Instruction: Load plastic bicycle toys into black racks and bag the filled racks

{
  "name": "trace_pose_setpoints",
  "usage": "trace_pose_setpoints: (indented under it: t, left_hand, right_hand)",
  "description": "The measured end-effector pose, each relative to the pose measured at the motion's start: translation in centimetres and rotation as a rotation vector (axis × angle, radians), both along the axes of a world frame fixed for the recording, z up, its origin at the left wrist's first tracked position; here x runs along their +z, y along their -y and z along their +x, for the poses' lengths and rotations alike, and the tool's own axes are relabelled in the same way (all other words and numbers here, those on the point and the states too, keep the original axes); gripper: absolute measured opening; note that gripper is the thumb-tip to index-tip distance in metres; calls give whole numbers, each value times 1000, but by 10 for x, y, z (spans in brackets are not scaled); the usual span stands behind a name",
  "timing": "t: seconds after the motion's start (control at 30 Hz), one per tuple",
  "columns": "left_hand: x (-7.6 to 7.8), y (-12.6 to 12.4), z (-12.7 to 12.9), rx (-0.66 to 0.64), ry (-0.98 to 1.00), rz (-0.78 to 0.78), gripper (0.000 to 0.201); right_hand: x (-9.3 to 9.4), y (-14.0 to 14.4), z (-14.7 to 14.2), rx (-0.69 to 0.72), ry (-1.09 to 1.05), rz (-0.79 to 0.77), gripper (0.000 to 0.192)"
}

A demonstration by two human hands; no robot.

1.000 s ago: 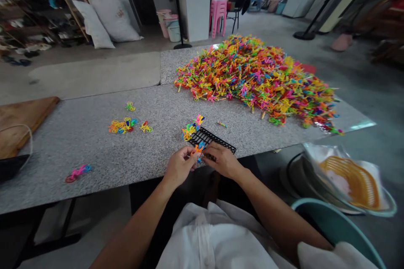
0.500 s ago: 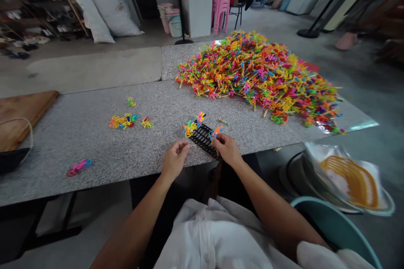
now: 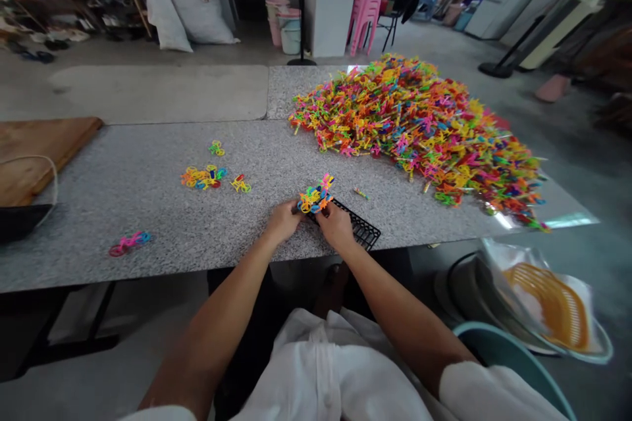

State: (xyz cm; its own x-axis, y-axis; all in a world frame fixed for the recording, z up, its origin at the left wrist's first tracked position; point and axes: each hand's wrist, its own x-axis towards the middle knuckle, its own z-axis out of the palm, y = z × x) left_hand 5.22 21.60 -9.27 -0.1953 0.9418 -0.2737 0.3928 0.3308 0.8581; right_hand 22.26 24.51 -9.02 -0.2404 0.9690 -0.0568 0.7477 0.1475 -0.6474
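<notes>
Colourful plastic pieces [image 3: 315,197] sit bunched at the far end of a black plastic grid [image 3: 356,225], near the front edge of the speckled stone table [image 3: 148,210]. Both forearms reach forward and converge: the left hand [image 3: 282,222] and right hand [image 3: 336,225] lie close together, fingers curled onto that bunch, though how tightly they pinch it I cannot tell. A big heap of pieces [image 3: 415,125] lies beyond.
</notes>
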Motion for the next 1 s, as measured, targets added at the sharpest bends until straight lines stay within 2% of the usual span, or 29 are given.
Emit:
trace_pose_setpoints:
  t: [0.17, 0.33, 0.4, 0.5, 0.57, 0.63, 0.7, 0.8, 0.9, 1.0]
  left_hand:
    - [-2, -2, 1, -10, -111, 4, 38]
    - [-5, -3, 3, -42, -236, 126, 23]
    - [-6, -3, 5, -44, -224, 145, 24]
    - [-5, -3, 2, -40, -135, 80, 33]
    - [0, -3, -13, 18, -159, 82, 36]
    - [7, -3, -41, 144, -292, 153, 34]
    - [16, -2, -77, 289, -473, 194, 34]
    - [26, 1, -126, 427, -672, 101, 43]
    - [27, 4, -150, 438, -696, -3, 55]
    - [19, 3, -156, 408, -675, -32, 45]
  right_hand:
    - [-3, 0, -3, 57, 143, 47, 24]
    - [-7, -2, -5, 88, 218, 72, 26]
    - [-6, -1, -8, 103, 224, 61, 28]
    - [1, -2, -9, 122, 218, 24, 26]
    - [9, -7, 0, 156, 177, -22, 22]
    - [19, -19, 19, 167, 137, -34, 19]
    - [28, -36, 44, 87, 160, 25, 24]
    - [31, -62, 78, -106, 327, 98, 35]
    - [21, -74, 94, -54, 464, 80, 36]
    - [9, -73, 100, -20, 460, 126, 31]
